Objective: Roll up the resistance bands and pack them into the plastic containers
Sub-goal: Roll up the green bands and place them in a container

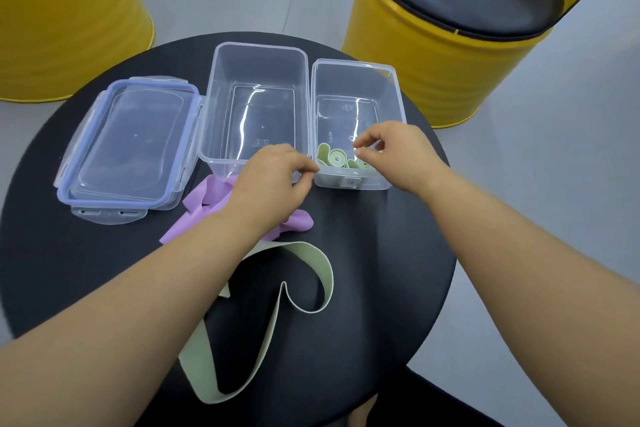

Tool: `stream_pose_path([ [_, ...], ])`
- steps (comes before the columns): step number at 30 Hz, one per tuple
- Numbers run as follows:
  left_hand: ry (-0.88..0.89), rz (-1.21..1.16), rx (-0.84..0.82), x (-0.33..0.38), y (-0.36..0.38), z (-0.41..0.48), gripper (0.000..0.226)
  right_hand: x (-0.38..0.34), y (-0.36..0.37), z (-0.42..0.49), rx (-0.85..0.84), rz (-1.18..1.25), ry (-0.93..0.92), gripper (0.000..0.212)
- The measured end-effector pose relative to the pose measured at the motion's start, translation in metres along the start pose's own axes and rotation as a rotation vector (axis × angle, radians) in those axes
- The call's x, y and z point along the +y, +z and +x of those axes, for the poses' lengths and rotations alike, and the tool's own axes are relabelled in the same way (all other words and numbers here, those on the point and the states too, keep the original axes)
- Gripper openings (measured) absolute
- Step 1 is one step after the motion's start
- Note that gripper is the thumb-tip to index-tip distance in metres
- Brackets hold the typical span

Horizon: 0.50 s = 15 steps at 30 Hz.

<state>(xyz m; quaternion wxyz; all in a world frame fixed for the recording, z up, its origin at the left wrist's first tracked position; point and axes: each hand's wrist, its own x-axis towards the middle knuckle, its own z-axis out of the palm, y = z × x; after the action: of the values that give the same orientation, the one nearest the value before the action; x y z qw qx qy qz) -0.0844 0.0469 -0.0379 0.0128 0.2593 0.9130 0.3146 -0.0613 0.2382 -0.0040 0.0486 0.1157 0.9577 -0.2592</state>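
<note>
Two clear plastic containers stand side by side on the round black table point(381, 270). The larger container point(257, 55) is empty. The smaller container point(353, 68) on the right holds a rolled pale green band point(337, 158) at its near end. My right hand point(394, 152) hovers over that near end, fingers curled and apart, holding nothing. My left hand point(273, 180) rests at the near left corner of the small container, fingers bent. A crumpled purple band point(204, 201) lies partly under my left wrist. A long green band point(311, 274) lies unrolled nearer to me.
A clear lid with a blue seal point(128, 149) lies left of the larger container. Two yellow drum stools stand beyond the table, one at the far left point(62, 28) and one with a black cushion at the far right point(450, 45). Grey floor surrounds the table.
</note>
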Motion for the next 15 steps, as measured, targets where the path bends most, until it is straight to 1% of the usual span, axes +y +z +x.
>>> stream_pose_path([
  [2, -0.055, -0.011, -0.044, 0.0, -0.01, -0.012, 0.019, -0.01, 0.006, -0.019, 0.059, 0.069, -0.043, 0.014],
  [3, -0.089, 0.0, -0.086, 0.0, -0.015, -0.018, 0.019, -0.015, 0.011, -0.03, 0.058, 0.119, -0.05, 0.012],
  [5, -0.151, 0.035, -0.163, 0.0, -0.025, -0.033, 0.02, -0.025, 0.023, -0.054, -0.029, 0.196, -0.028, 0.012],
  [6, -0.174, 0.048, -0.184, 0.0, -0.03, -0.042, 0.019, -0.029, 0.031, -0.066, -0.104, 0.201, -0.004, 0.018],
  [8, -0.221, 0.061, -0.214, -0.001, -0.038, -0.061, 0.02, -0.035, 0.048, -0.088, -0.265, 0.148, 0.058, 0.043],
  [9, -0.226, 0.081, -0.231, -0.003, -0.04, -0.071, 0.021, -0.037, 0.058, -0.098, -0.338, 0.121, 0.094, 0.057],
  [10, -0.218, 0.116, -0.256, -0.006, -0.04, -0.079, 0.024, -0.038, 0.068, -0.106, -0.397, 0.098, 0.13, 0.066],
  [11, -0.209, 0.162, -0.291, -0.011, -0.038, -0.087, 0.03, -0.037, 0.077, -0.113, -0.43, 0.069, 0.158, 0.068],
  [12, -0.207, 0.211, -0.329, -0.015, -0.037, -0.093, 0.038, -0.035, 0.084, -0.116, -0.439, 0.034, 0.175, 0.06],
  [13, -0.21, 0.252, -0.368, -0.019, -0.036, -0.098, 0.046, -0.033, 0.088, -0.117, -0.431, 0.008, 0.184, 0.047],
  [15, -0.248, 0.283, -0.443, -0.025, -0.037, -0.103, 0.055, -0.029, 0.087, -0.118, -0.371, 0.039, 0.193, 0.023],
])
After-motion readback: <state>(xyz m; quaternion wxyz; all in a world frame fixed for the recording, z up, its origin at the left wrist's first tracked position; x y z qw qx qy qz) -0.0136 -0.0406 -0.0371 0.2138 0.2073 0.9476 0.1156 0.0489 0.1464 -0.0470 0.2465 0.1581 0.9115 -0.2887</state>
